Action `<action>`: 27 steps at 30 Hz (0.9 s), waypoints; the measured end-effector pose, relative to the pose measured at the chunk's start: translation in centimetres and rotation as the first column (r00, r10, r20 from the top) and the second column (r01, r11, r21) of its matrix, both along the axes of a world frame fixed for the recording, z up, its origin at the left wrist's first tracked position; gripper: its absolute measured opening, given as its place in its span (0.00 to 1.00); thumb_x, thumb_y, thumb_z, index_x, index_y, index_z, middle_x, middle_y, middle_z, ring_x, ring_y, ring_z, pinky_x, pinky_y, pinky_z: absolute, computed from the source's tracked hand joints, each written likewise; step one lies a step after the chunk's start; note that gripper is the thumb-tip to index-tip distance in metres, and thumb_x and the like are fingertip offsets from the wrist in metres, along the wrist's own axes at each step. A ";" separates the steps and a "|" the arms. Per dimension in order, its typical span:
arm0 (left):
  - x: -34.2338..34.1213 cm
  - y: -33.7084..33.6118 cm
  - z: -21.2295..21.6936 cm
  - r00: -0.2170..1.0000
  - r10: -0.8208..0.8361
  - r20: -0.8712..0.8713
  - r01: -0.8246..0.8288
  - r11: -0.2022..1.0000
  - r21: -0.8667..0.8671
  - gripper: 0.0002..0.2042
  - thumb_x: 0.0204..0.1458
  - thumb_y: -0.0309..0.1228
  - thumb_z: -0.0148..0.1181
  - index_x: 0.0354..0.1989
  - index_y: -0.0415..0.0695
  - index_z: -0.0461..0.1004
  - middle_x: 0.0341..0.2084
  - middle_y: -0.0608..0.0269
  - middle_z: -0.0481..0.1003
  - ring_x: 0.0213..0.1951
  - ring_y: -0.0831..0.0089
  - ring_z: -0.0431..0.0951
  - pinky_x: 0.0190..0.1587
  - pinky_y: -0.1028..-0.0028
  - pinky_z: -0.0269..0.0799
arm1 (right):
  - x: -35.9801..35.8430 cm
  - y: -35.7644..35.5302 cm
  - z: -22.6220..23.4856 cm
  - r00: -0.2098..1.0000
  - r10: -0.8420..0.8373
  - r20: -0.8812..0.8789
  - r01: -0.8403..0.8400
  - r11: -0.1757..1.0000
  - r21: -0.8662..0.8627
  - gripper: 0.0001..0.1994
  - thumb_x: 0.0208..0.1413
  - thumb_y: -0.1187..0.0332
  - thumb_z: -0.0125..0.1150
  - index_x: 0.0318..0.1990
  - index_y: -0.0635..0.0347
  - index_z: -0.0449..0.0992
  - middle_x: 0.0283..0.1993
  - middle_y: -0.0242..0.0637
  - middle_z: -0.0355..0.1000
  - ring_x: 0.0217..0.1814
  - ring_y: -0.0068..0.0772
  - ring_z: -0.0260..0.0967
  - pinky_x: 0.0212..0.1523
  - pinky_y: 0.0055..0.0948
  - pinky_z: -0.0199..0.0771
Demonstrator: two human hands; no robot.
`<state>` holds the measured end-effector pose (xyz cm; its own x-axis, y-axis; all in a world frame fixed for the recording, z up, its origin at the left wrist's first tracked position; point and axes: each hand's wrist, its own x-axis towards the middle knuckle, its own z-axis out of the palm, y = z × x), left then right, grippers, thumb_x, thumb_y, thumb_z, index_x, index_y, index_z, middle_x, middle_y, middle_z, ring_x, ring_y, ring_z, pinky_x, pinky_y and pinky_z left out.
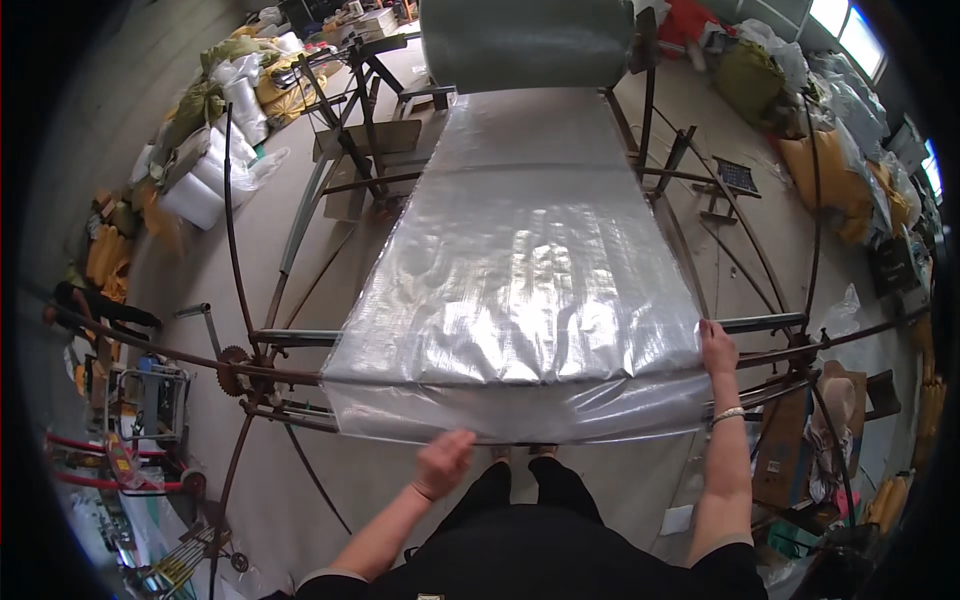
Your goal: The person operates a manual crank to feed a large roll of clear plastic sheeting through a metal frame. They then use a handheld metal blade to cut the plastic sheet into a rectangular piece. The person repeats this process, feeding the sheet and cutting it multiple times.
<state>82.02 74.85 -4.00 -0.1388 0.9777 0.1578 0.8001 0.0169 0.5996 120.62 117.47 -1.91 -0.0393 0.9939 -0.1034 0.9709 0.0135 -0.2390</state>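
A wide silvery plastic sheet [520, 270] runs down from a big grey-green roll [527, 42] at the far end and drapes over the near bar of a rusty metal frame [290, 375], its free hem hanging just past that bar toward the person. The right hand [718, 350] sits on the sheet's near right corner, its grip clenched on the edge where the sheet meets the right side rail. The left hand [443, 462] is below the hem, left of the sheet's middle, fingers loosely curled and touching or just short of the hanging edge; whether its grip actually pinches the film cannot be told. The sheet's left edge runs free along the frame, with a toothed gear wheel [232, 368] just beyond the near left corner. The person's dark-clothed legs and shoes [520, 455] stand directly under the hem, close to the frame's bar. Left of the sheet lies bare concrete floor [280, 210], open up to the white bubble-wrap rolls [200, 185] and yellow sacks [270, 85] stacked well away. Right of the sheet the floor is narrower, hemmed by curved frame rods, cardboard boxes [780, 455] near the right hand, and more yellow bags [835, 180] farther off.
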 end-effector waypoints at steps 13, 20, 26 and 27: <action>-22.0 3.3 3.2 0.574 0.692 -0.438 -0.817 0.520 -0.249 0.27 0.60 0.56 0.38 0.30 0.45 0.76 0.29 0.46 0.77 0.36 0.44 0.76 0.38 0.53 0.70 | 1.7 -3.3 -0.9 0.999 -0.050 -0.009 0.051 0.991 0.121 0.29 0.60 0.39 0.41 0.51 0.54 0.73 0.39 0.52 0.76 0.44 0.58 0.73 0.43 0.50 0.71; -20.4 1.0 2.4 0.540 0.759 -0.364 -0.836 0.535 -0.125 0.24 0.61 0.50 0.42 0.26 0.43 0.75 0.25 0.45 0.76 0.31 0.44 0.75 0.34 0.51 0.68 | 2.4 -4.6 -1.4 0.996 -0.067 -0.056 0.075 0.986 0.146 0.25 0.63 0.44 0.42 0.35 0.57 0.74 0.30 0.52 0.75 0.36 0.60 0.72 0.35 0.53 0.69; -19.4 -0.6 0.5 0.476 0.813 -0.335 -0.864 0.503 -0.008 0.23 0.62 0.48 0.42 0.28 0.43 0.76 0.23 0.46 0.75 0.28 0.44 0.75 0.29 0.52 0.67 | 2.7 -6.0 -2.2 0.988 -0.150 -0.044 0.156 0.972 0.178 0.29 0.64 0.43 0.36 0.31 0.58 0.75 0.29 0.54 0.73 0.36 0.62 0.70 0.33 0.52 0.67; -19.1 -0.8 0.3 0.473 0.821 -0.319 -0.864 0.504 0.014 0.23 0.62 0.48 0.42 0.28 0.43 0.76 0.23 0.46 0.75 0.28 0.44 0.75 0.28 0.52 0.67 | 2.9 -6.3 -2.5 0.987 -0.153 -0.039 0.158 0.966 0.203 0.28 0.64 0.44 0.36 0.30 0.58 0.75 0.28 0.54 0.73 0.34 0.62 0.70 0.32 0.52 0.67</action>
<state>62.95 74.03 -3.71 -0.8831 0.4207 0.2079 0.4676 0.8265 0.3134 123.54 111.12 -4.44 0.1176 0.9878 0.1017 0.9594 -0.0865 -0.2686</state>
